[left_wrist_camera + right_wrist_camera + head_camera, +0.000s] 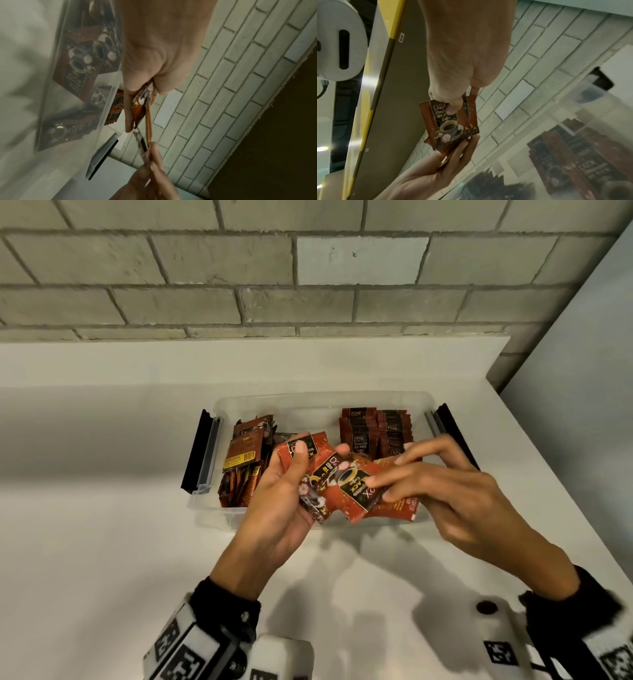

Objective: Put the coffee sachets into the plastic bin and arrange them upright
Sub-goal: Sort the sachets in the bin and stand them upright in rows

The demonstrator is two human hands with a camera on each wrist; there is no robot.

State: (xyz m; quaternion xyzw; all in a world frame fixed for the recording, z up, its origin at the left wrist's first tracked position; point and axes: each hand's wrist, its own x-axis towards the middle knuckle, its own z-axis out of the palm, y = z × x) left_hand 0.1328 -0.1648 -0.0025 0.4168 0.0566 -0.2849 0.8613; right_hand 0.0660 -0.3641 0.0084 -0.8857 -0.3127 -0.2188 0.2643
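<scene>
A clear plastic bin (308,402) stands on the white counter. Inside it, dark red sachets (380,433) stand upright in rows at the right, and a looser bunch (245,463) leans at the left. Above the bin's front, my left hand (301,463) and right hand (394,474) together hold a fan of several red coffee sachets (349,491). The left thumb presses on the top sachet; the right thumb and fingers pinch the other end. In the right wrist view the sachet's (448,125) coffee-cup print faces the camera. The left wrist view shows the held sachets (142,106) edge-on.
Black latch handles sit at the bin's left (200,453) and right (452,422) ends. A grey brick wall (308,285) rises behind the counter's raised back ledge (239,361). The counter (102,542) ends at the right along a slanting edge beside a pale panel.
</scene>
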